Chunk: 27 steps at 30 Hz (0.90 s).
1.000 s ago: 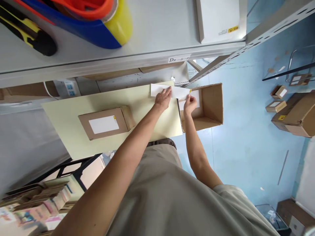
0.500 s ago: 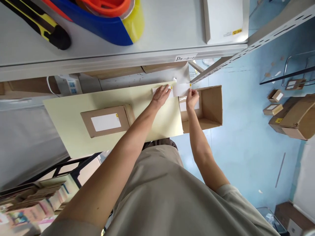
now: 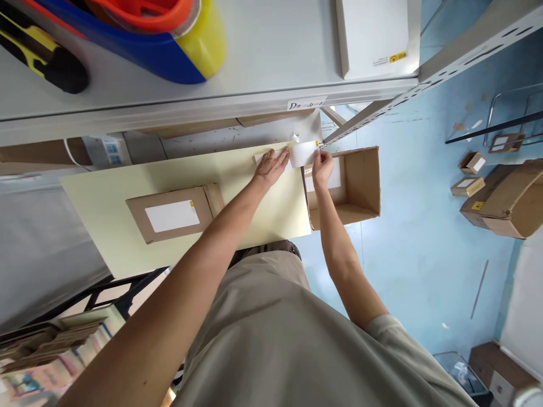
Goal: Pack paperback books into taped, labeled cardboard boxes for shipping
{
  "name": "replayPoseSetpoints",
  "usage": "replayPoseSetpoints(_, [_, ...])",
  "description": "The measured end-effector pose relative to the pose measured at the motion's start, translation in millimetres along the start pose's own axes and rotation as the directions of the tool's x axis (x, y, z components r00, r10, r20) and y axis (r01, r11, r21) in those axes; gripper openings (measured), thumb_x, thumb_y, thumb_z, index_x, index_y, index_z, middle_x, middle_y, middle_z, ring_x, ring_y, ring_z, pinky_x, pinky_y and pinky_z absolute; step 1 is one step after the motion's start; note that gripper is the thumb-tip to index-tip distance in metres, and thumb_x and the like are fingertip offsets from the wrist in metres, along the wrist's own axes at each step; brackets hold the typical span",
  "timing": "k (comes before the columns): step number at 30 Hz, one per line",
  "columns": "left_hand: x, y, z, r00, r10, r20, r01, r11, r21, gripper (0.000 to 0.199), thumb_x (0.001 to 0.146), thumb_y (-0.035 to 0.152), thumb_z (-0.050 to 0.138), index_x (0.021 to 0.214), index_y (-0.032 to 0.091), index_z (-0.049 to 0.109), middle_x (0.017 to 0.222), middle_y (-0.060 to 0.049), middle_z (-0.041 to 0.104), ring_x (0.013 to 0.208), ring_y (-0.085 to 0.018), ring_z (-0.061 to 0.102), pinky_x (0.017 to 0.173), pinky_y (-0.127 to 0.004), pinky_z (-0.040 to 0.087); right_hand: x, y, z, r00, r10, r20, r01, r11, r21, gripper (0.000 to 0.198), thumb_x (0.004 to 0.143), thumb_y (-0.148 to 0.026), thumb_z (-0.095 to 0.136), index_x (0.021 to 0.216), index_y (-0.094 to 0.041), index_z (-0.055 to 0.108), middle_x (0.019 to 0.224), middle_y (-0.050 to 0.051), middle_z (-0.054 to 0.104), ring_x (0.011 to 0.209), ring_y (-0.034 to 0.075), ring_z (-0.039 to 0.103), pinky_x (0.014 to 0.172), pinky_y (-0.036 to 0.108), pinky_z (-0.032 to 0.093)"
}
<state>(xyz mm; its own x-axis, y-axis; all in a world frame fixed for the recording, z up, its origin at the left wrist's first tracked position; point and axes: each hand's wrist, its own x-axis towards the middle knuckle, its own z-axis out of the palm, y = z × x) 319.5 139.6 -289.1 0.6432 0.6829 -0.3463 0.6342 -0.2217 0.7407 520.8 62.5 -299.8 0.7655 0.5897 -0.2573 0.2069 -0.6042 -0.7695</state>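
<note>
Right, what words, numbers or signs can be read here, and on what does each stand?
"D2-4-1": handwritten on the shelf-edge tag; the second character is uncertain.
Too small or blurred to read: print on the white box; yellow marks on the white label strip, carton label and large floor carton.

Handwritten tag (image 3: 307, 104) on grey shelf edge (image 3: 203, 108), top centre of frame: "D", next character unclear, then "-4-1". Small print (image 3: 380, 61) on white pack (image 3: 375, 31), upper right: too fine from here. Yellow spot (image 3: 317, 143) on white label strip (image 3: 304, 155), upper centre: likewise unreadable.
</note>
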Motion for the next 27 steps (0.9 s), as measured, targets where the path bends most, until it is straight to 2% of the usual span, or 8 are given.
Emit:
replayPoseSetpoints(5, [-3,2,-3,0.987,0.009,0.161,-0.059,0.95,0.306,0.071,0.107,0.032,0.068,0.177,0.025,0.056,0.191,-0.013,0.04,0.173,-0.052,0.033,0.141,-0.074,0.028,-10,-2,-4,0.998,0.063,0.015,-0.064,0.998,0.014,0.023,0.112,-0.035,0.062,0.105,-0.018,0.076,0.113,0.013,0.084,0.106,0.025,0.077,0.107,0.039,0.06])
replayPoseSetpoints(8, [-7,7,-7,0.98,0.002,0.2,-0.083,0.914,0.397,0.076,0.109,0.026,0.06,0.183,0.024,0.045,0.195,-0.012,0.03,0.175,-0.051,0.031,0.142,-0.073,0.028,-19,5,-25,0.965,0.217,-0.144,-0.218,0.976,0.008,0.024,0.111,-0.034,0.059,0.105,-0.017,0.074,0.118,0.016,0.084,0.113,0.028,0.079,0.109,0.041,0.061])
replayPoseSetpoints(10, [-8,10,-9,0.983,0.011,0.184,-0.08,0.925,0.371,0.075,0.109,0.024,0.059,0.182,0.022,0.046,0.195,-0.014,0.032,0.175,-0.051,0.032,0.142,-0.075,0.027,-27,9,-43,0.92,0.294,-0.26,-0.298,0.954,0.024,0.024,0.109,-0.036,0.059,0.105,-0.017,0.073,0.12,0.017,0.083,0.117,0.03,0.079,0.111,0.044,0.062])
replayPoseSetpoints(12, [-8,13,-11,0.985,0.025,0.17,-0.077,0.948,0.308,0.071,0.109,0.026,0.062,0.179,0.018,0.05,0.193,-0.017,0.034,0.176,-0.049,0.031,0.144,-0.073,0.023,-38,10,-56,0.91,0.305,-0.281,-0.296,0.952,0.074,0.028,0.108,-0.043,0.061,0.104,-0.018,0.072,0.116,0.015,0.082,0.116,0.029,0.078,0.107,0.044,0.065])
replayPoseSetpoints(16, [-25,21,-15,0.998,0.051,0.039,-0.055,0.993,0.102,0.078,0.102,0.032,0.079,0.173,0.013,0.055,0.193,-0.02,0.033,0.181,-0.046,0.022,0.149,-0.062,0.017,-69,-11,-66,0.975,0.197,-0.1,-0.16,0.943,0.29,0.044,0.102,-0.066,0.068,0.099,-0.022,0.069,0.098,0.005,0.075,0.1,0.021,0.074,0.086,0.035,0.071])
replayPoseSetpoints(19, [-76,33,-21,0.986,-0.092,-0.139,0.069,0.985,-0.16,0.076,0.095,0.032,0.082,0.164,0.011,0.063,0.179,-0.025,0.054,0.171,-0.043,0.046,0.141,-0.059,0.04,-104,-39,-68,0.994,0.086,0.074,-0.109,0.901,0.419,0.053,0.095,-0.076,0.075,0.09,-0.023,0.066,0.087,0.0,0.068,0.088,0.017,0.069,0.079,0.032,0.073])
replayPoseSetpoints(22, [-153,47,-35,0.961,-0.265,-0.081,0.186,0.831,-0.524,0.048,0.093,0.044,0.077,0.13,0.013,0.081,0.133,-0.021,0.085,0.126,-0.037,0.08,0.104,-0.051,0.068,-144,-68,-70,0.971,0.025,0.238,-0.129,0.891,0.436,0.059,0.092,-0.08,0.078,0.084,-0.024,0.063,0.081,-0.002,0.061,0.08,0.014,0.063,0.072,0.028,0.072])
replayPoseSetpoints(27, [-266,69,-72,0.936,-0.343,-0.076,0.133,0.547,-0.827,0.034,0.082,0.048,0.083,0.095,0.016,0.083,0.095,-0.013,0.086,0.083,-0.024,0.079,0.063,-0.031,0.062,-200,-105,-65,0.901,-0.005,0.433,-0.189,0.895,0.404,0.064,0.085,-0.085,0.083,0.08,-0.024,0.061,0.079,-0.003,0.057,0.077,0.013,0.058,0.064,0.025,0.07])
